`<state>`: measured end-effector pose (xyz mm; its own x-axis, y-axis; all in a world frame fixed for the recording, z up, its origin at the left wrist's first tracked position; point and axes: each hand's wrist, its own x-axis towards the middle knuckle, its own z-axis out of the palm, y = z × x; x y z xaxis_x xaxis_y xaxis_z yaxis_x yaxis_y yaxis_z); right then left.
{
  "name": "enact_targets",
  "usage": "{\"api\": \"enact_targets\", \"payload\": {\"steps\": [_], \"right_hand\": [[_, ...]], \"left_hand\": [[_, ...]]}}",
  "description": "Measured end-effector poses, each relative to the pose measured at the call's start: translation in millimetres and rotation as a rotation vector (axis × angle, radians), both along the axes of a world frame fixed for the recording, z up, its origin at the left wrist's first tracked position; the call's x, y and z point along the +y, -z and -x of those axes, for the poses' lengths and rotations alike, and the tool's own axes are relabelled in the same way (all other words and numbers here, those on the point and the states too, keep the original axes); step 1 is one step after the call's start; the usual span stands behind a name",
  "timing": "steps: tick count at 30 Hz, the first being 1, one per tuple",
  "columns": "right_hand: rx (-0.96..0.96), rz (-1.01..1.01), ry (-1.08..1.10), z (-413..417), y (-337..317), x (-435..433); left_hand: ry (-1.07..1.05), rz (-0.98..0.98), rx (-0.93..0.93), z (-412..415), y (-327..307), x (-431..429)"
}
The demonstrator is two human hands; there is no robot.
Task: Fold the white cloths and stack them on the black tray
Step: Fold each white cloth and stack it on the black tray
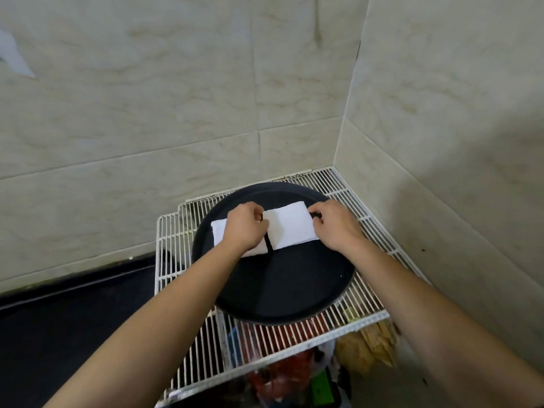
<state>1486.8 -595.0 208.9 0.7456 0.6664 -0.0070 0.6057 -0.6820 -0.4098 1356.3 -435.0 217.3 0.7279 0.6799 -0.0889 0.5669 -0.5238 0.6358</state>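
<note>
A round black tray [282,287] lies on a white wire rack. Two folded white cloths sit side by side on its far half with a narrow gap between them. The right cloth [290,226] is a flat rectangle; my left hand [245,228] pinches its left edge and my right hand [335,223] pinches its right edge. The left cloth [219,231] lies under my left hand and wrist, mostly hidden.
The wire rack [371,242] stands in a tiled corner, with walls close behind and to the right. Below the rack are red, green and brown items [294,363]. A dark counter [73,313] runs to the left.
</note>
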Motion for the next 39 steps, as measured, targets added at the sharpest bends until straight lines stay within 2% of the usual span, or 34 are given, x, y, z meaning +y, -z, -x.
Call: {"api": "enact_targets", "payload": {"steps": [2, 4, 8, 14, 20, 26, 30, 34, 39], "right_hand": [[-0.054, -0.062, -0.004, 6, -13, 8], [-0.125, -0.137, -0.038, 13, -27, 21], [-0.237, -0.217, -0.158, 49, -44, 69], [-0.308, -0.278, -0.463, 164, -44, 172], [-0.342, -0.320, -0.743, 323, -40, 233], [-0.385, -0.393, -0.857, 495, -37, 276], [-0.367, -0.400, -0.898, 628, -23, 298], [-0.395, -0.326, -1.087, 770, -5, 312], [-0.376, -0.287, -1.171, 877, 0, 329]], "left_hand": [[-0.018, -0.092, -0.111, 18, -15, 11], [-0.014, -0.286, -0.144, 43, -27, 27], [-0.083, -0.650, -0.060, 119, -39, 65], [-0.327, -0.824, 0.150, 284, -44, 101], [-0.543, -0.838, 0.358, 461, -35, 110], [-0.719, -0.804, 0.416, 641, -29, 110], [-0.760, -0.769, 0.459, 771, -15, 103], [-0.878, -0.676, 0.521, 906, 1, 87], [-0.928, -0.586, 0.541, 1012, 10, 87]]}}
